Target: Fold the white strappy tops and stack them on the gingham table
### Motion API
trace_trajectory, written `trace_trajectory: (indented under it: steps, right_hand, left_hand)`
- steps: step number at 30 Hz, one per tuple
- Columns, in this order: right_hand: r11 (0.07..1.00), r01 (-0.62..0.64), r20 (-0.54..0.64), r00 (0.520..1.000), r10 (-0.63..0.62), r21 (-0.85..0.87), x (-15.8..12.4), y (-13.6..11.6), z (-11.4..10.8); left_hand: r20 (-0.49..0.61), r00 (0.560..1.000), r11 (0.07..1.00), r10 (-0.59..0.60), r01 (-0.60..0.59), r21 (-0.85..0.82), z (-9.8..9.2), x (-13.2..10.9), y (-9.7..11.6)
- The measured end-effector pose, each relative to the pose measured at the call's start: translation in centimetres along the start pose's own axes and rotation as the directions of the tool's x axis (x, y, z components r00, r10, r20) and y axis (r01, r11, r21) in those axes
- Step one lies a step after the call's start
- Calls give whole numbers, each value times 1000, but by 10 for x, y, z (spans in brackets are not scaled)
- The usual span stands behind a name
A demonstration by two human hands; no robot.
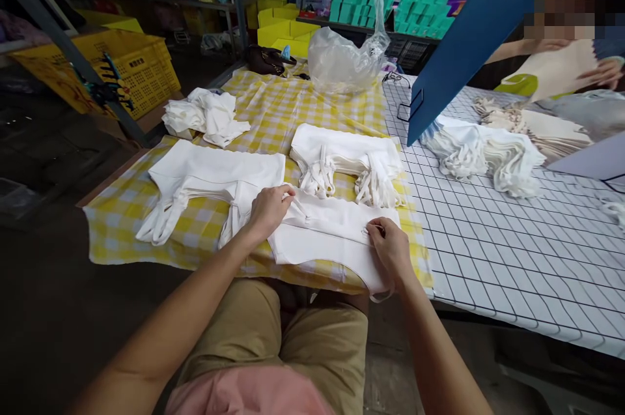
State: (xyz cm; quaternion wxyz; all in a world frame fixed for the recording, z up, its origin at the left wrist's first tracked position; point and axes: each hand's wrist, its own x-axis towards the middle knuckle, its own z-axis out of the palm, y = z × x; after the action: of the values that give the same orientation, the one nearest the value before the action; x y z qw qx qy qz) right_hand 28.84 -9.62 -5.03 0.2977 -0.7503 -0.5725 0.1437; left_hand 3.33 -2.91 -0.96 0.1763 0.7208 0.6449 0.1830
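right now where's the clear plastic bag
In the head view the plastic bag sits at the far end of the yellow checked cloth, just right of a dark handbag and left of the blue board.

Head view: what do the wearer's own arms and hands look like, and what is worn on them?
Both are bare. The left hand and right hand carry no gloves, and no rings, watch or bands show. The left forearm and right forearm are uncovered down to the frame's lower edge, with no sleeve in view. Below them show tan shorts and a pink top.
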Motion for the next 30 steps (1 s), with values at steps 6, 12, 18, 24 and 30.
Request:
trace_trajectory:
  steps: [6,12,18,24,30]
  right_hand:
    - [1000,-1,-2,1000,1,18,0,0,0]
    - [996,-15,-8,1000,15,89,-2,-3,-3]
    - [969,-90,-14,995,96,229,-7,-6,-10]
    - [925,-132,-2,990,142,356,-30,-3,-29]
    - [791,-271,123,962,245,549,-63,9,-47]
  left_hand:
    - [-2,1000,1000,-11,11,-23,-1,-1,0]
    - [-10,1000,999,-6,6,-40,-3,-3,0]
    - [-42,999,998,-23,20,-59,-17,-14,6]
    - [59,994,897,-94,110,-427,-35,-56,2]
    - [250,955,603,-162,297,-740,-32,-104,-13]
